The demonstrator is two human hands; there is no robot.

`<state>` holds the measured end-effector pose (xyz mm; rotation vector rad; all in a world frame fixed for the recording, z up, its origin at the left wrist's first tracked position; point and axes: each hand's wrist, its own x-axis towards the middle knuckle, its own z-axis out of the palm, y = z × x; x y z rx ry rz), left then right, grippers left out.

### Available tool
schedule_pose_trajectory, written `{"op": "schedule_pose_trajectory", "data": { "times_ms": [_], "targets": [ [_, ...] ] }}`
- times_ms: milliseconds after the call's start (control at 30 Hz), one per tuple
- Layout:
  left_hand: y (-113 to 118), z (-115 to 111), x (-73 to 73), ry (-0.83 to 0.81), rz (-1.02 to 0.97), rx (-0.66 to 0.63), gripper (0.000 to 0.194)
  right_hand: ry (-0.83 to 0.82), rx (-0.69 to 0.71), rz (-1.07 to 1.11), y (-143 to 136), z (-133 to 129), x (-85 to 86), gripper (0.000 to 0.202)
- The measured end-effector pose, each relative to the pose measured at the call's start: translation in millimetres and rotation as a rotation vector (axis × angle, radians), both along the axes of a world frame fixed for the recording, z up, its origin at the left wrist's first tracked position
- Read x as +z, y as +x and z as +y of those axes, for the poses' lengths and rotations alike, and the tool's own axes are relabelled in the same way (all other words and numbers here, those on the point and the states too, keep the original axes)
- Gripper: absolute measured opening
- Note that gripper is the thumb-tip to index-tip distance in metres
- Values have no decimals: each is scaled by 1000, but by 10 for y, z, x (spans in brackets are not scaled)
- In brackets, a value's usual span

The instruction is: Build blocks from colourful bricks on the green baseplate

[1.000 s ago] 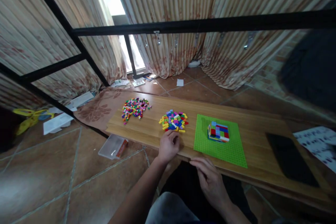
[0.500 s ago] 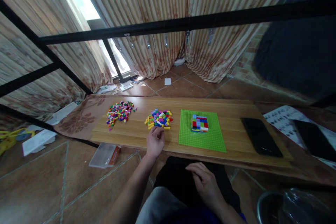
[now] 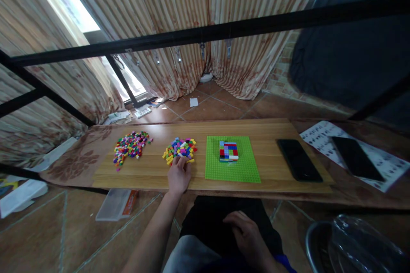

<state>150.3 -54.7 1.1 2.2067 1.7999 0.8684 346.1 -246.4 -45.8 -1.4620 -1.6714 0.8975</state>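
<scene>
My left hand point(image 3: 179, 175) is at the near edge of a pile of larger coloured bricks point(image 3: 180, 149), its fingers bent together at the bricks; what they hold, if anything, is too small to make out. My right hand point(image 3: 245, 226) rests over my lap, below the board's front edge, with its fingers loosely curled and partly in shadow. A green baseplate point(image 3: 233, 172) lies right of the pile and carries a low, multicoloured block structure point(image 3: 228, 152). Further left is a heap of smaller coloured pieces point(image 3: 131, 147).
On the wooden board point(image 3: 269, 132), a black phone point(image 3: 299, 160) lies at the right. Beyond it a dark tablet point(image 3: 355, 158) rests on a printed sheet point(image 3: 320, 130). A clear plastic box point(image 3: 112, 204) is below the front edge. Black metal bars cross behind.
The camera view has shifted, so the board and everything on it appear further left. My left hand remains at the brick pile, and my right hand remains over my lap.
</scene>
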Motion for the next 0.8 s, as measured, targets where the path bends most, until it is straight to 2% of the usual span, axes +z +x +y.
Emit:
{"op": "schedule_pose_trajectory", "data": {
  "times_ms": [367,633,800],
  "targets": [
    [-26,-12,-81,60,-96,-6,12,-32,20,47,-100,97,-6,29],
    [-6,-39,-40,34,-58,11,13,-65,36,13,-109,115,-62,32],
    [-10,-48,-27,8,-59,-25,17,-104,73,1,-134,115,-73,32]
  ]
}}
